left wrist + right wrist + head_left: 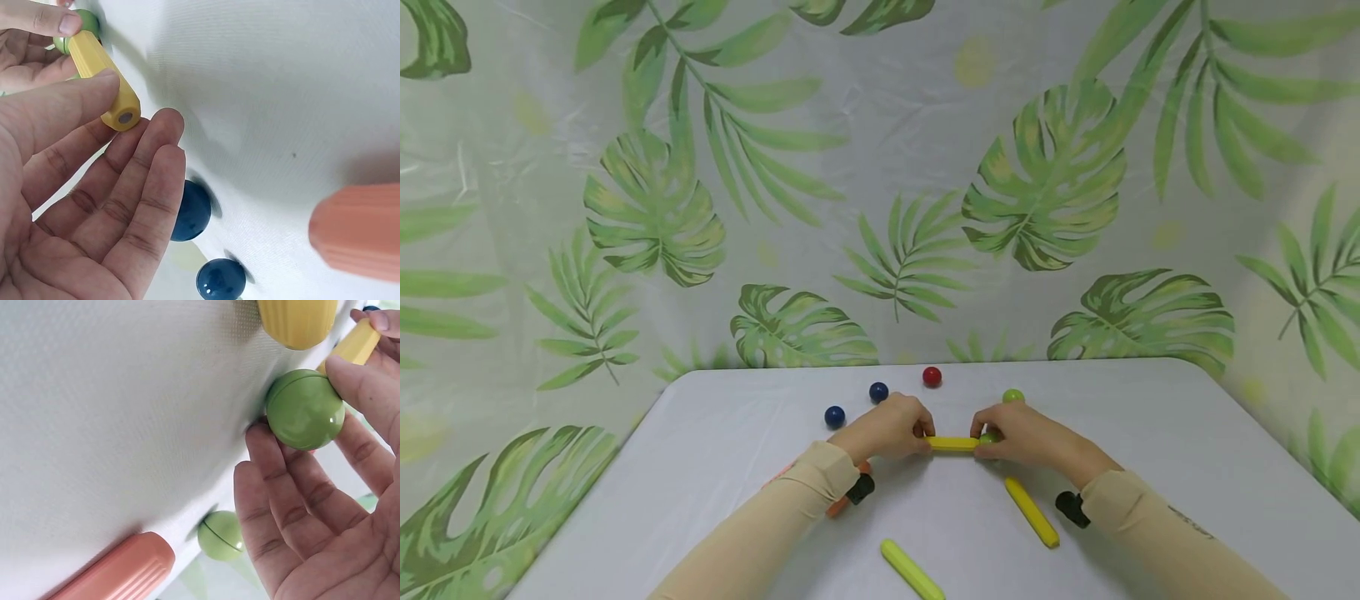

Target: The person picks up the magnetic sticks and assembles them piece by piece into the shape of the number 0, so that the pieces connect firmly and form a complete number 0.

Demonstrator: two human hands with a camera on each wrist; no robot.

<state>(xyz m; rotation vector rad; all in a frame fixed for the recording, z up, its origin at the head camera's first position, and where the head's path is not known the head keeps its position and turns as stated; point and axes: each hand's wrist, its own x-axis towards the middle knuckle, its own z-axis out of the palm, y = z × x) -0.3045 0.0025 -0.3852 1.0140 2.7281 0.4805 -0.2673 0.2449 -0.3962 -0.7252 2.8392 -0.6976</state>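
Step in hand, my read: joining yellow stick (951, 443) to green ball (305, 409), surface centre. I see left hand (889, 428) pinching stick's 9 o'clock end, right hand (1022, 435) gripping ball at 3 o'clock end. Next: seat ball square, keep stick level.

I can't read any text, label, brand, number or sign here; a dark mark on my right sleeve (1189, 521) is illegible.

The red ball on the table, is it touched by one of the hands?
No, the red ball lies alone near the far table edge, apart from the left hand and the right hand.
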